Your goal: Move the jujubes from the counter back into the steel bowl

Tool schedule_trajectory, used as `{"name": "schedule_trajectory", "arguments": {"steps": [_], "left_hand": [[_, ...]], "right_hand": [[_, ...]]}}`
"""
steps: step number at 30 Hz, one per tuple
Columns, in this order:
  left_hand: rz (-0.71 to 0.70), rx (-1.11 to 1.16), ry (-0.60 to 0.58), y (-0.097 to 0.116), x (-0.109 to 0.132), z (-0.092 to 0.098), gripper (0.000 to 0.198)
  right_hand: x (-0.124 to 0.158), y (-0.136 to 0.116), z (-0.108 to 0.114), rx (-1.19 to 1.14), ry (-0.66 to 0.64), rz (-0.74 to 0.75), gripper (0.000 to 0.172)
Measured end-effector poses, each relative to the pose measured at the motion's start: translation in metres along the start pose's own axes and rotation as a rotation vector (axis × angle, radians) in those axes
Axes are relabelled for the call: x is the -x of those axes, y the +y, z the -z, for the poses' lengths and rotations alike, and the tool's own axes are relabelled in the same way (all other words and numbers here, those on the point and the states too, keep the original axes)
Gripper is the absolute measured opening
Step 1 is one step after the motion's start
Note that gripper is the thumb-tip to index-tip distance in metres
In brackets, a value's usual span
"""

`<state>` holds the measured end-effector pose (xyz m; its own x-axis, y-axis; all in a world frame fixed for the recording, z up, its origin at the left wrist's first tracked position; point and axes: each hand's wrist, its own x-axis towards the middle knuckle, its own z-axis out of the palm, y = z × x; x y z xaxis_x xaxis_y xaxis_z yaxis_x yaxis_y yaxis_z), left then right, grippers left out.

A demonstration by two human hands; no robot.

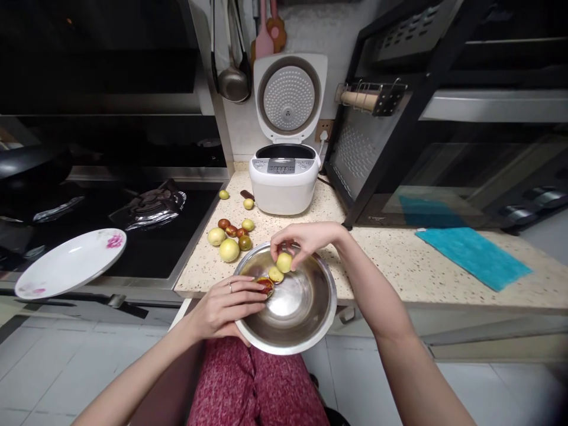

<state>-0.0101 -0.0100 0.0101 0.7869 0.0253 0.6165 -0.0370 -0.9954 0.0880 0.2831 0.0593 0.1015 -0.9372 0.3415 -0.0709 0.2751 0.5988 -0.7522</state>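
A shiny metal bowl sits at the counter's front edge, partly over my lap. My left hand grips its left rim, thumb outside and fingers reaching in over a red-brown jujube. Between thumb and fingers of my right hand is a yellow-green jujube, held inside the bowl near its far side. Another yellowish jujube lies beside it in the bowl. Several green jujubes and red-brown jujubes rest on the counter, left of the bowl.
Behind the bowl stands a white rice cooker with its lid raised. A white plate lies at the left by the black stove. At the right are a blue cloth and a dark oven. Ladles hang on the wall.
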Motion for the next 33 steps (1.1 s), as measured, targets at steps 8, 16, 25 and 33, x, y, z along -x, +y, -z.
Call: {"name": "schedule_trajectory", "arguments": {"steps": [8,16,25,33], "left_hand": [[-0.008,-0.052,-0.023,0.004,-0.008,0.004,0.044],[-0.010,-0.052,-0.009,0.004,-0.007,0.001,0.051],[-0.014,-0.064,-0.020,0.003,-0.008,0.002,0.051],[0.000,-0.068,-0.040,0.005,-0.009,0.004,0.053]], "right_hand": [[0.002,-0.018,-0.014,0.149,0.001,-0.183,0.034],[-0.004,-0.018,-0.025,0.167,-0.022,-0.315,0.034],[-0.008,-0.020,-0.024,0.152,-0.030,-0.333,0.034],[-0.004,-0.016,-0.021,0.089,-0.016,-0.282,0.023]]}}
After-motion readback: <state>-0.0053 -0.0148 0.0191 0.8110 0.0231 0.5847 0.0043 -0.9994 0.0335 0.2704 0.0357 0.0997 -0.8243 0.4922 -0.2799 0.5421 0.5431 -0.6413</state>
